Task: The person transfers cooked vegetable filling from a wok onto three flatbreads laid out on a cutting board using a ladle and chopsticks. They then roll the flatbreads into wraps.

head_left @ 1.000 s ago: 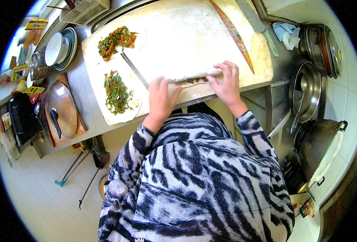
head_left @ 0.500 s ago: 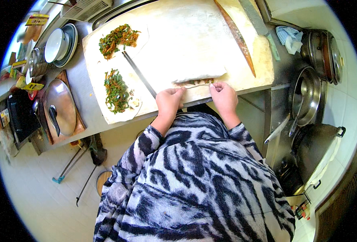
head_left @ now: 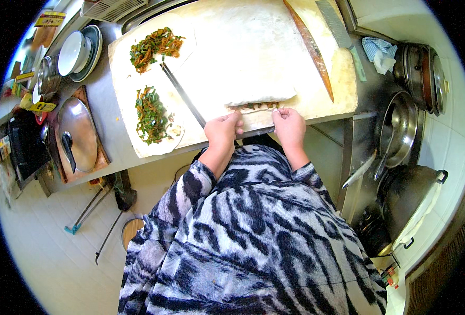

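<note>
A folded piece of white dough (head_left: 261,97) lies at the board's front edge, with a strip of dark filling showing along its near side. My left hand (head_left: 222,132) is closed in a pinch on the near dough edge at the left corner. The same edge is pinched at its right corner by my right hand (head_left: 290,128). To the left are two flat dough rounds topped with chopped green and orange filling, a near heap (head_left: 151,116) and a far heap (head_left: 156,48). Between these and the folded dough rests a pair of dark chopsticks (head_left: 182,95).
A tapered wooden rolling pin (head_left: 312,51) and a long metal blade (head_left: 333,23) lie on the right of the floured board (head_left: 342,89). Stacked bowls (head_left: 75,55) and a metal lid (head_left: 78,134) stand left. Steel pans (head_left: 399,127) and a dark wok (head_left: 412,202) are at right.
Both hands stay at the near dough edge. My left hand's fingers have shifted slightly, and less filling shows at the left end. The whole view has moved a little.
</note>
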`<state>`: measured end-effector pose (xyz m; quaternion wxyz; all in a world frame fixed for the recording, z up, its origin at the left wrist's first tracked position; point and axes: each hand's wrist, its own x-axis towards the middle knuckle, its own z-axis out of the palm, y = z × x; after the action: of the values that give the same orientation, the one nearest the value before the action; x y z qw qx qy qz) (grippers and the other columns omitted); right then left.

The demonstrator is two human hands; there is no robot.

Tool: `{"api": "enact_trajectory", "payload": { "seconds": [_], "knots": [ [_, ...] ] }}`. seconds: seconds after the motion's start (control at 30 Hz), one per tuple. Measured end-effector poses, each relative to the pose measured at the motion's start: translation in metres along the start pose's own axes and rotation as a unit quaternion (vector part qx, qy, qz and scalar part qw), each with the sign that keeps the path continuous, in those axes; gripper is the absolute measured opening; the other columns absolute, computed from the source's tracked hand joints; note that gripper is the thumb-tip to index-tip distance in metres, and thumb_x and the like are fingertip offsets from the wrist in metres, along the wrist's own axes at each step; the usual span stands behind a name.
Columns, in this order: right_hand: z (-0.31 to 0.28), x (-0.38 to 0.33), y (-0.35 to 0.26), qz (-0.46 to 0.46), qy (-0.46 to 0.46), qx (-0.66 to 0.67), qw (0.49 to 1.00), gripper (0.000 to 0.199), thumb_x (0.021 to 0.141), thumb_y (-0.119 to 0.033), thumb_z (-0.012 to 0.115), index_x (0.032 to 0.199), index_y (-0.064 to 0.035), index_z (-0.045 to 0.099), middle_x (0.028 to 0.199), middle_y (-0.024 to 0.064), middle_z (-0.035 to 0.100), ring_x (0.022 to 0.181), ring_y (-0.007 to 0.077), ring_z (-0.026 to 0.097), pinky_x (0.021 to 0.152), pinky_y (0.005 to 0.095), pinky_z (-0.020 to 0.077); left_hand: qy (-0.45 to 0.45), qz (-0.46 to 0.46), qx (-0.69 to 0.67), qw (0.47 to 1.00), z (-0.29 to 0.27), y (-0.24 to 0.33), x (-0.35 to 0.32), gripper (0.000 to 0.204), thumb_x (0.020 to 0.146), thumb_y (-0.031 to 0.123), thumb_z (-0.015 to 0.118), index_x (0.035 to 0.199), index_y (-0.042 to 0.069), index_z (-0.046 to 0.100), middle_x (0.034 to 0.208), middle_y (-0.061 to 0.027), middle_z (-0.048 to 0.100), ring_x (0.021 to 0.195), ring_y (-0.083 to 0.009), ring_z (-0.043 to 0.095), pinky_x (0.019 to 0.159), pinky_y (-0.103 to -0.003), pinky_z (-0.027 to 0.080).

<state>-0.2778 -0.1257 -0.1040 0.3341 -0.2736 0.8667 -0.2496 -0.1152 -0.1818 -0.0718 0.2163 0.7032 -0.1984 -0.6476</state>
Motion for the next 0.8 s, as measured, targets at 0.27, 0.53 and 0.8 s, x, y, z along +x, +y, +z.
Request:
{"api": "enact_trajectory", "payload": {
  "seconds": [0.27,0.53,0.8],
  "knots": [
    [-0.008,-0.012,-0.008,0.031,-0.013,0.192,0.981,0.019,0.088,-0.014,0.064,0.089,0.0045,0.065,0.072,0.0097,0.069,0.069,0.0143,0.068,0.063,0.0273,0.0524,-0.009,-0.022,-0.036,0.999,-0.002,-0.003,0.004,0.021,0.088,0.016,0.068,0.096,-0.003,0.067,0.079,-0.0072,0.068,0.062,-0.0113,0.06,0.051,-0.025,0.041],
    [0.001,-0.011,-0.012,0.009,-0.018,0.359,0.933,0.017,0.092,-0.005,0.063,0.101,0.0043,0.052,0.087,0.0124,0.068,0.073,0.0148,0.066,0.064,0.0247,0.0516,-0.055,0.006,-0.168,0.984,0.01,-0.009,0.0,0.02,0.094,0.017,0.064,0.105,0.001,0.059,0.099,-0.0083,0.066,0.09,-0.0181,0.067,0.071,-0.025,0.049],
    [0.014,-0.013,-0.01,-0.019,-0.013,0.32,0.947,0.038,0.088,-0.003,0.07,0.109,-0.0012,0.039,0.091,0.0086,0.059,0.081,0.0128,0.059,0.073,0.0245,0.0491,-0.062,-0.015,-0.258,0.964,0.015,-0.013,-0.005,0.019,0.092,0.011,0.069,0.102,0.001,0.056,0.1,-0.0091,0.063,0.102,-0.0207,0.062,0.091,-0.034,0.05]
  ]
}}
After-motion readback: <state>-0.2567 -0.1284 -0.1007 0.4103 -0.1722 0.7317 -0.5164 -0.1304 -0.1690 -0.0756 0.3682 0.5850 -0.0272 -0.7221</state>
